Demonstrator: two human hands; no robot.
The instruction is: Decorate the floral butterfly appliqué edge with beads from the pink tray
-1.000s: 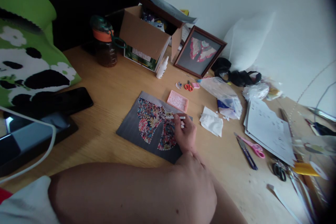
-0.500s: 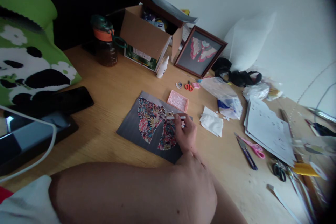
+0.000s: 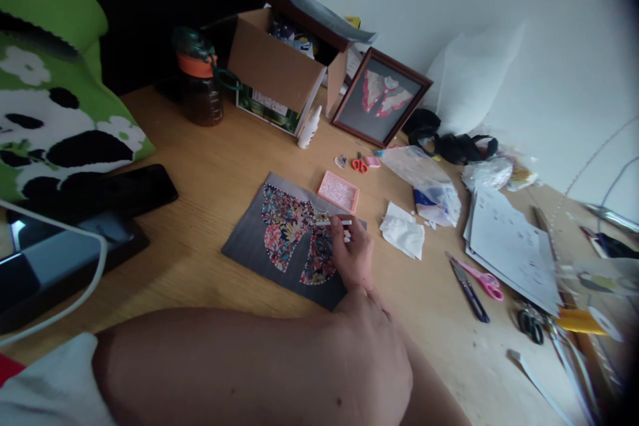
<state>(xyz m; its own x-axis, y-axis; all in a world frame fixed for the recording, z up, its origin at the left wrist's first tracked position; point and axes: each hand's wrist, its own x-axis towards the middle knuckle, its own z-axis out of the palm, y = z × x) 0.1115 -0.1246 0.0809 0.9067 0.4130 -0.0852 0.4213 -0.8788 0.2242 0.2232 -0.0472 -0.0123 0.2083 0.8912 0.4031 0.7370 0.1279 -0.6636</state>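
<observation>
"One floral butterfly (image 3: 279, 239) lies on the grey sheet (image 3: 244, 244). Hands?"

"I have the right hand (image 3: 354, 257) pinching a white stick (image 3: 325, 223) over its middle; left hand (image 3: 374, 353) across that wrist, its grip I can't tell."

"Beyond?"

"Pink tray (image 3: 355, 201) by the sheet's far edge, then a white bottle (image 3: 310, 128)."

A white sleeve (image 3: 54, 379) is creasing toward its hem at the lower left of the frame, red cloth (image 3: 8, 369) is showing beside it, and small moles (image 3: 339, 402) are dotting the bare arm (image 3: 200, 359).
</observation>
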